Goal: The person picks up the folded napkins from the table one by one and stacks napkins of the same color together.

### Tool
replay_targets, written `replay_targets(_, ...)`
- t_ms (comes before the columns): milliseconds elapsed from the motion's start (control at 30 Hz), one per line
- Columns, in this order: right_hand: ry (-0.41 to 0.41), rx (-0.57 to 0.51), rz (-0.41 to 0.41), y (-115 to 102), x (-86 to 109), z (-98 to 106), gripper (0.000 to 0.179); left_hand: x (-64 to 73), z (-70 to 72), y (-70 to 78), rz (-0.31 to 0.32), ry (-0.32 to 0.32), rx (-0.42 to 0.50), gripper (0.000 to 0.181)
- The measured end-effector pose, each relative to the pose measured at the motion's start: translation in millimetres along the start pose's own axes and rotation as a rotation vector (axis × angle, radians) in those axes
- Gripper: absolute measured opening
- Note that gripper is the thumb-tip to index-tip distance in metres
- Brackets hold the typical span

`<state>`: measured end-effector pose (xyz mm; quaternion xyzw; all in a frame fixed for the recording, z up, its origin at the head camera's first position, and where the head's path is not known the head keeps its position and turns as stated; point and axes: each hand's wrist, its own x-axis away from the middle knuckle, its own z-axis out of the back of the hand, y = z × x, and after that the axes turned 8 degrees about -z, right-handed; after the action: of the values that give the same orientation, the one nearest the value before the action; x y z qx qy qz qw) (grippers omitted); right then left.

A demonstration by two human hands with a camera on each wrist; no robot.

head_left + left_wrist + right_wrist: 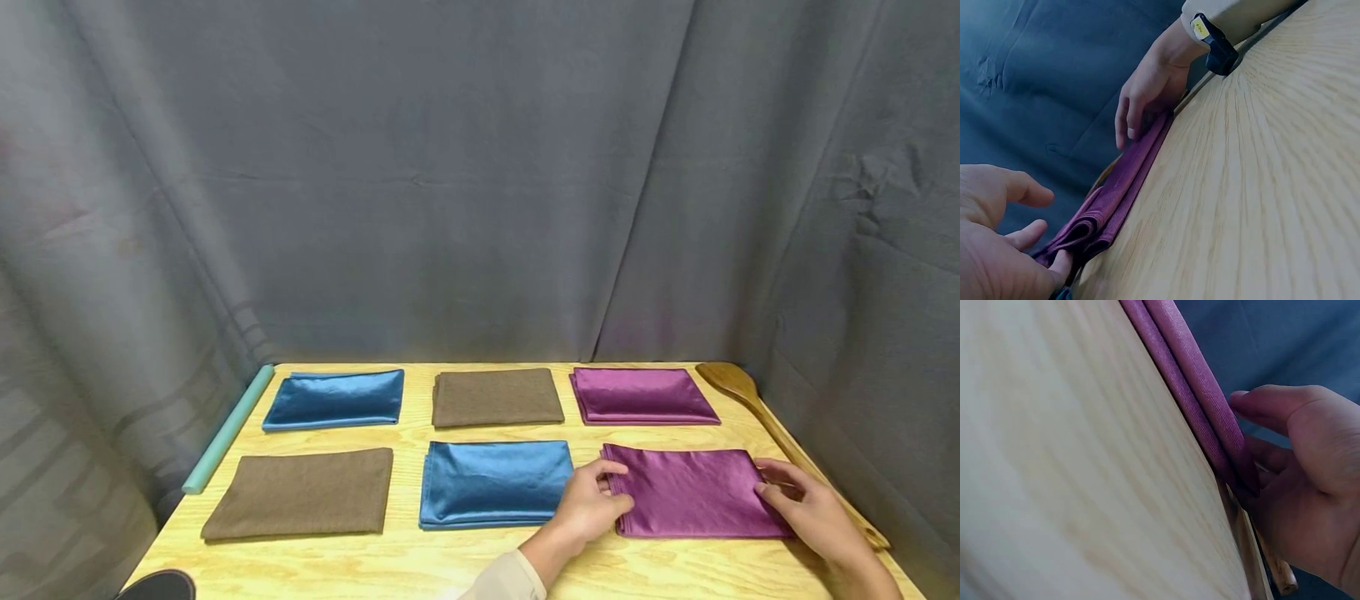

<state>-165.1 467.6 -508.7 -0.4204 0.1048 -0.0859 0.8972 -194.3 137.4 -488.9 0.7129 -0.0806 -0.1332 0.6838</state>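
Observation:
A folded purple satin cloth [690, 493] lies at the front right of the table, with one hand at each short end. At its left end is my left hand [588, 504], thumb and index finger apart over the edge. In the left wrist view, a lower finger of that hand touches the folded layers [1088, 228]. My right hand [813, 508] is at the cloth's right end, fingers loosely bent and thumb over the corner. Seen from the right wrist, the cloth's end [1244, 465] meets the fingers, while the thumb [1266, 403] stays raised beside it.
Behind lie another folded purple cloth [645, 396], a brown cloth [498, 398] and a blue cloth [337, 400]. In front are a blue cloth [495, 483] and a brown one [303, 493]. A wooden spoon [780, 433] borders the right edge, a green rod [228, 429] the left. Grey curtains [420, 183] surround the table.

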Motion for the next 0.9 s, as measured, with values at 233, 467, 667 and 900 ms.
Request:
replay_targets(233,0.025,0.018,0.054,0.7,1.4,-3.8,0.033,1.3,-10.3,1.9,0.008,0.007,-0.087,0.042)
replay_targets(467,0.050,0.025,0.084,-0.1,1.4,-4.4,0.031,0.6,-13.8,3.5,-0.004,-0.021,-0.077,0.042)
replay_targets(667,0.032,0.024,0.040,-2.1,0.8,-3.6,0.032,-1.4,-12.1,-1.8,-0.009,-0.014,0.085,0.048)
replay_targets(900,-0.019,-0.032,0.011,-1.7,1.5,-2.3,0.024,-3.1,-12.8,-9.1,0.000,0.039,0.206,0.055)
